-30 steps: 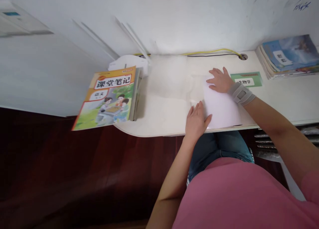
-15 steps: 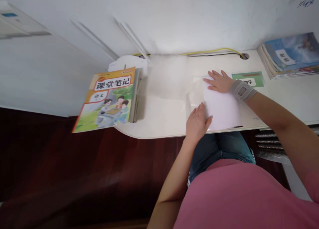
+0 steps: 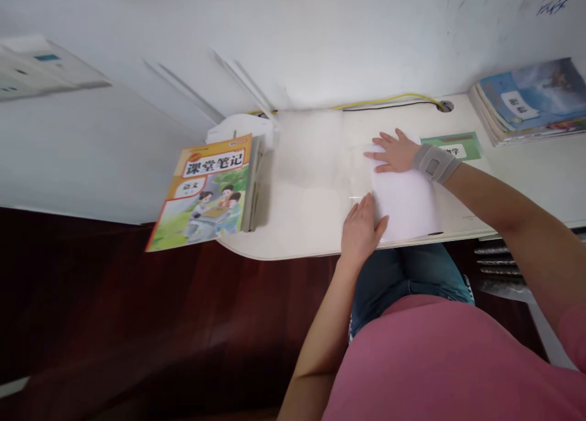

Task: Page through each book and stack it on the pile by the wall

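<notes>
A white sheet or book page (image 3: 405, 201) lies near the desk's front edge, with a clear plastic cover (image 3: 359, 171) showing at its left side. My left hand (image 3: 361, 229) rests flat on the sheet's lower left corner, fingers stretched out. My right hand (image 3: 394, 152), with a grey wrist brace, presses flat on the sheet's top left corner, fingers spread. A green-labelled book (image 3: 453, 146) lies partly under my right wrist.
An orange-and-green textbook (image 3: 208, 189) tops a pile overhanging the white desk (image 3: 302, 207) at its left end. A stack of blue-covered books (image 3: 531, 100) sits at the back right. A yellow cable (image 3: 384, 99) runs along the wall. Dark floor lies below.
My right hand has slid a little leftward along the sheet's top edge. My left hand stays at the lower left corner. The camera view has shifted slightly.
</notes>
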`<act>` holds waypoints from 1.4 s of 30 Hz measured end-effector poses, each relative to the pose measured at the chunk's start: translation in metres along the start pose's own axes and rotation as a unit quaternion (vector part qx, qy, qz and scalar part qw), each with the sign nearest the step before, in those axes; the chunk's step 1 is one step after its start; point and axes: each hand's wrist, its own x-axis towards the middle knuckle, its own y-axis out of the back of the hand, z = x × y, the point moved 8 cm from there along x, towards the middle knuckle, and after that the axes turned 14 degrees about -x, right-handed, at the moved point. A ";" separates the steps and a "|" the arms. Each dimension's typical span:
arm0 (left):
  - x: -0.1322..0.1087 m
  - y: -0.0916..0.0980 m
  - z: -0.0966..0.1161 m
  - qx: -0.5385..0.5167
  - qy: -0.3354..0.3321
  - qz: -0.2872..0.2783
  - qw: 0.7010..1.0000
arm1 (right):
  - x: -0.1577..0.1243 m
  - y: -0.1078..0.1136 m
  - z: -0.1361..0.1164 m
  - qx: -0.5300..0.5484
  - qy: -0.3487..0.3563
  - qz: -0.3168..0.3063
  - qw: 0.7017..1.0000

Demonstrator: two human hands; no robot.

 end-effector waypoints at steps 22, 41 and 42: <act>0.010 -0.020 0.095 0.012 -0.194 -0.120 0.974 | -0.105 -0.013 0.028 0.078 -0.136 0.127 0.979; -0.004 -0.049 0.098 0.091 -0.229 -0.077 0.966 | -0.104 -0.018 0.022 0.067 -0.043 0.108 0.991; -0.005 -0.047 0.095 0.093 -0.228 -0.078 0.966 | -0.104 -0.018 0.020 0.069 -0.036 0.107 0.991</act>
